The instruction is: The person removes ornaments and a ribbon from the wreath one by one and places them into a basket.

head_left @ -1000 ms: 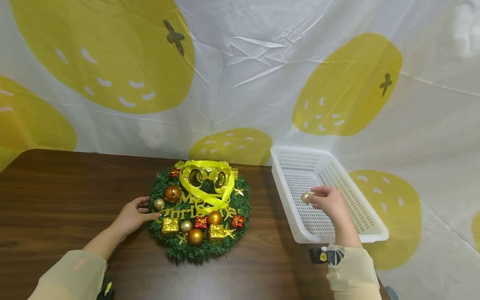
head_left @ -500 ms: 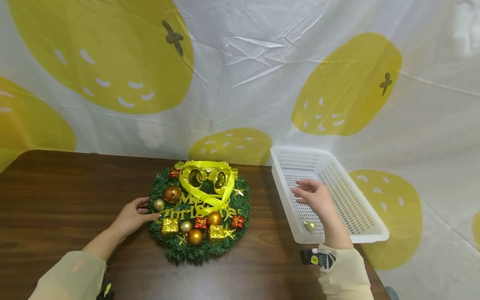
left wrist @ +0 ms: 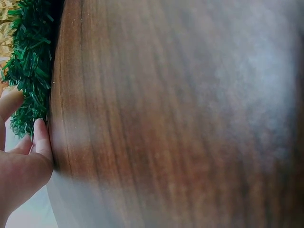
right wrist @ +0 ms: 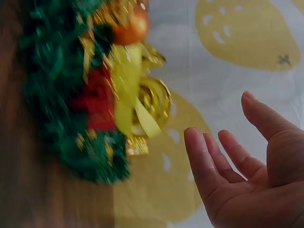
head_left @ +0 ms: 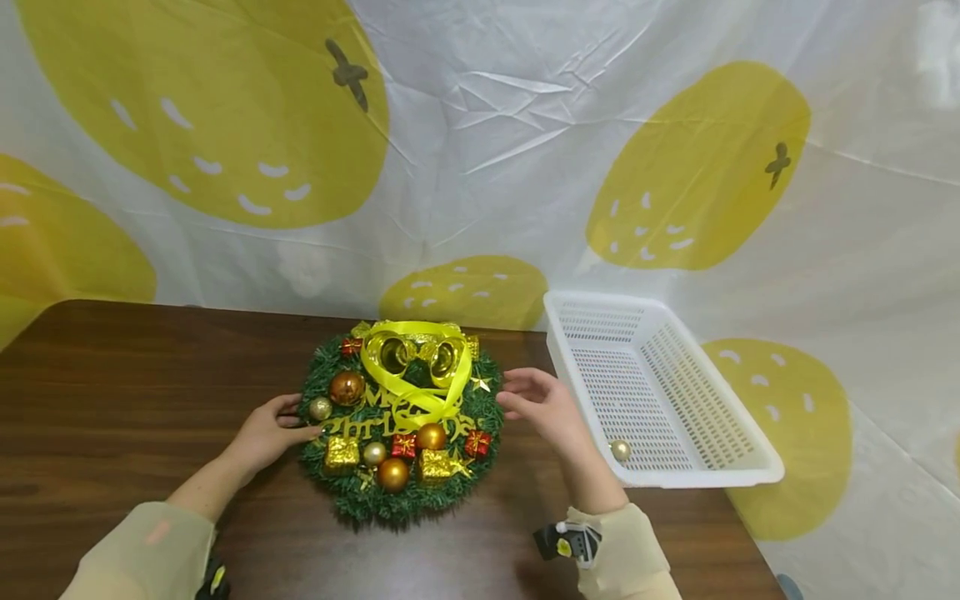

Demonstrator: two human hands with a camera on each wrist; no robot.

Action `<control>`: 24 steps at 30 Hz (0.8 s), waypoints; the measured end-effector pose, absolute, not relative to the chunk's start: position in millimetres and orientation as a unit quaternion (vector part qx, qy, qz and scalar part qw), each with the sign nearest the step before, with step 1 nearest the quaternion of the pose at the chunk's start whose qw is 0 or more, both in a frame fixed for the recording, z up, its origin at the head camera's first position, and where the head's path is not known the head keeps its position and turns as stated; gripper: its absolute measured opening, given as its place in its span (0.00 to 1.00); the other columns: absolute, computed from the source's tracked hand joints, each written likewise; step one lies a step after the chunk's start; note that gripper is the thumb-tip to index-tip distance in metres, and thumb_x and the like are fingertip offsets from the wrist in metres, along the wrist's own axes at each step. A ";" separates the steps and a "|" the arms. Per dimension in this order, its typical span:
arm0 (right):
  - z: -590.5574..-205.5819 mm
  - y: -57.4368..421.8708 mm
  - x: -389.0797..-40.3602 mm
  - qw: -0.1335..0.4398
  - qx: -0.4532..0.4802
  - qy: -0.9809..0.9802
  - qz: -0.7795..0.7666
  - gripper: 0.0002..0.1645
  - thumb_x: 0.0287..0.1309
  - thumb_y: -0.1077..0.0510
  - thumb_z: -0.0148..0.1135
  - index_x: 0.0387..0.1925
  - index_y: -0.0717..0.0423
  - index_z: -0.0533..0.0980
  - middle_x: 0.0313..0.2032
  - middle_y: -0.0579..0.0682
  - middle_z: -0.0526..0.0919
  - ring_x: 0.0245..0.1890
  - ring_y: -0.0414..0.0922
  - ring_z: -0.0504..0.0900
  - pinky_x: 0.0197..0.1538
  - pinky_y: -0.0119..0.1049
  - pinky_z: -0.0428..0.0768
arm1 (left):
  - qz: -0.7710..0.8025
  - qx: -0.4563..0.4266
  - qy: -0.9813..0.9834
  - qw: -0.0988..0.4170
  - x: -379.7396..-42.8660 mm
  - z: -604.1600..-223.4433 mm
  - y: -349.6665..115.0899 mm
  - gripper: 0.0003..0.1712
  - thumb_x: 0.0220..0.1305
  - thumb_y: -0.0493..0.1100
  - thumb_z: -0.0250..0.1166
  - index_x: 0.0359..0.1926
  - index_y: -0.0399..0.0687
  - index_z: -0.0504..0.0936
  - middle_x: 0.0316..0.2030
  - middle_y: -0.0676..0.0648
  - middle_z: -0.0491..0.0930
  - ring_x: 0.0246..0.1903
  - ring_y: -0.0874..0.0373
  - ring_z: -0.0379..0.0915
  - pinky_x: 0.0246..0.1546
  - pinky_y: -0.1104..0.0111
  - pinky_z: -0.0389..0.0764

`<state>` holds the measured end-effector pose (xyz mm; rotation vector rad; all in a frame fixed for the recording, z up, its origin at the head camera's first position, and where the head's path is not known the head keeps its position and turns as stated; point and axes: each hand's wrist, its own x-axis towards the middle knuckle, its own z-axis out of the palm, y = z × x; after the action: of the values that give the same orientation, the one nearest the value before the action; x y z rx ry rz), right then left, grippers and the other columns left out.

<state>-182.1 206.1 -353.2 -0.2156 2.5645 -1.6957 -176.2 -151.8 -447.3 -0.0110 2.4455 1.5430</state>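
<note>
Head view: the wreath (head_left: 386,504) lies flat on the table (head_left: 150,375) between my hands; my left hand (head_left: 260,431) pinches its left edge between thumb and fingers; my right hand (head_left: 546,414) hovers just beside the opposite edge, fingers loosely bent, thumb apart, holding nothing; yellow ribbon (head_left: 465,367) and gold bells (head_left: 393,354) lie across the wreath's far part; to the right, a gold ball (head_left: 620,450) rests in the white basket (head_left: 705,479), near its front left corner.

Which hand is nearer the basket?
Right: the right hand is between the Christmas wreath and the white perforated basket; the left hand is farther, at the wreath's opposite edge.
</note>
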 end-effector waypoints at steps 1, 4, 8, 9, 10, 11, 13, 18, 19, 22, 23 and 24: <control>-356.2 201.6 -181.5 0.038 -0.073 0.828 -0.555 0.23 0.56 0.64 0.62 0.53 0.69 0.72 0.44 0.65 0.78 0.36 0.42 0.82 0.44 0.45 0.84 | 0.529 -0.004 0.839 0.125 -176.4 -447.5 -151.7 0.49 0.61 0.48 0.63 0.70 0.27 0.46 0.65 0.24 0.52 0.61 0.31 0.57 0.55 0.45 0.70; -365.5 190.3 -180.5 0.060 -0.082 0.825 -0.556 0.24 0.56 0.63 0.63 0.53 0.69 0.72 0.45 0.66 0.78 0.37 0.44 0.82 0.44 0.47 0.83 | 0.529 -0.003 0.840 0.123 -177.1 -448.2 -151.6 0.49 0.61 0.49 0.63 0.70 0.27 0.46 0.65 0.25 0.52 0.61 0.31 0.57 0.55 0.45 0.70; -377.1 177.3 -179.4 0.092 -0.087 0.821 -0.556 0.25 0.56 0.61 0.63 0.54 0.68 0.71 0.48 0.68 0.76 0.36 0.43 0.82 0.42 0.42 0.84 | 0.529 -0.002 0.840 0.123 -177.1 -448.4 -151.8 0.49 0.61 0.48 0.63 0.70 0.28 0.46 0.65 0.25 0.52 0.61 0.32 0.57 0.55 0.45 0.70; -379.8 174.8 -179.2 0.097 -0.087 0.820 -0.557 0.25 0.56 0.61 0.63 0.54 0.68 0.71 0.48 0.67 0.76 0.36 0.41 0.81 0.42 0.42 0.84 | 0.529 -0.002 0.840 0.123 -176.9 -448.4 -151.9 0.49 0.61 0.48 0.63 0.70 0.27 0.46 0.65 0.25 0.52 0.61 0.32 0.57 0.55 0.45 0.70; -382.3 172.2 -178.9 0.102 -0.088 0.819 -0.557 0.25 0.56 0.61 0.63 0.54 0.68 0.72 0.48 0.68 0.76 0.35 0.41 0.81 0.41 0.41 0.84 | 0.529 -0.002 0.840 0.123 -176.8 -448.4 -152.0 0.49 0.61 0.48 0.63 0.70 0.27 0.46 0.65 0.25 0.53 0.61 0.32 0.57 0.55 0.45 0.70; -384.7 170.0 -178.6 0.103 -0.091 0.820 -0.556 0.25 0.56 0.61 0.64 0.54 0.68 0.72 0.48 0.67 0.76 0.35 0.41 0.81 0.41 0.41 0.84 | 0.529 -0.002 0.839 0.123 -176.6 -448.4 -152.2 0.49 0.61 0.48 0.63 0.70 0.27 0.46 0.65 0.25 0.53 0.61 0.32 0.57 0.55 0.45 0.70; -388.7 166.1 -178.0 0.105 -0.094 0.820 -0.554 0.25 0.56 0.60 0.64 0.53 0.68 0.72 0.47 0.67 0.76 0.35 0.42 0.81 0.40 0.41 0.84 | 0.530 -0.002 0.839 0.123 -176.5 -448.3 -152.3 0.48 0.61 0.48 0.63 0.70 0.27 0.46 0.65 0.25 0.53 0.61 0.32 0.57 0.55 0.45 0.70; -394.1 158.2 -177.6 0.108 -0.102 0.830 -0.537 0.24 0.55 0.59 0.65 0.52 0.66 0.74 0.46 0.65 0.78 0.33 0.44 0.83 0.39 0.42 0.84 | 0.529 -0.001 0.840 0.121 -176.4 -447.5 -152.1 0.48 0.61 0.48 0.63 0.69 0.27 0.47 0.64 0.24 0.54 0.61 0.32 0.58 0.55 0.45 0.70; -395.0 156.9 -177.6 0.109 -0.102 0.833 -0.533 0.24 0.55 0.59 0.65 0.52 0.66 0.74 0.46 0.65 0.78 0.32 0.45 0.83 0.39 0.42 0.84 | 0.529 -0.001 0.840 0.121 -176.3 -447.3 -152.1 0.48 0.61 0.48 0.63 0.69 0.27 0.47 0.64 0.24 0.54 0.61 0.32 0.58 0.55 0.45 0.70; -396.2 153.0 -177.0 0.117 -0.104 0.838 -0.523 0.24 0.54 0.58 0.66 0.51 0.66 0.74 0.45 0.64 0.78 0.32 0.46 0.83 0.37 0.40 0.84 | 0.530 -0.001 0.839 0.122 -175.5 -446.5 -151.7 0.48 0.61 0.47 0.63 0.69 0.26 0.47 0.64 0.24 0.53 0.61 0.32 0.58 0.55 0.45 0.70; -396.6 151.6 -176.8 0.121 -0.102 0.841 -0.517 0.24 0.54 0.58 0.66 0.51 0.65 0.75 0.45 0.63 0.78 0.32 0.46 0.83 0.36 0.39 0.84 | 0.530 -0.001 0.839 0.122 -175.2 -446.3 -151.5 0.48 0.61 0.47 0.63 0.69 0.26 0.47 0.65 0.24 0.53 0.61 0.31 0.57 0.56 0.45 0.70; -397.2 150.3 -176.6 0.124 -0.101 0.844 -0.512 0.24 0.53 0.57 0.67 0.51 0.65 0.75 0.46 0.63 0.78 0.33 0.46 0.83 0.36 0.38 0.84 | 0.530 -0.001 0.839 0.122 -175.0 -446.0 -151.4 0.48 0.61 0.47 0.63 0.69 0.26 0.46 0.65 0.24 0.53 0.61 0.31 0.57 0.56 0.45 0.70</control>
<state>-176.6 150.3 -397.2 -0.2955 2.4614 -1.4917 -175.0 -151.4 -446.0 -0.0041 2.4476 1.5480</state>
